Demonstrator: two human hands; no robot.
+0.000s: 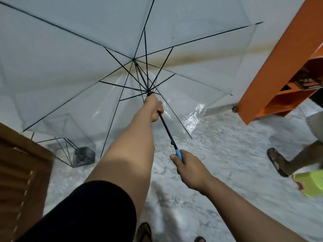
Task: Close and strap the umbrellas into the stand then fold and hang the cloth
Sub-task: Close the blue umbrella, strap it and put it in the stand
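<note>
A clear umbrella [87, 55] with black ribs is spread open in front of me, its canopy filling the upper view. My left hand [154, 109] grips the black shaft just below the runner, where the ribs meet. My right hand [188, 169] holds the blue handle [178, 153] at the shaft's lower end. A black wire umbrella stand [70, 145] sits on the floor at the left, seen partly through the canopy. No cloth is in view.
An orange shelf unit [272, 81] leans in at the right. A wooden louvred door [21, 177] is at the lower left. Another person's sandalled foot [277, 162] and a green object [309, 185] are at the right on the marble floor [227, 145].
</note>
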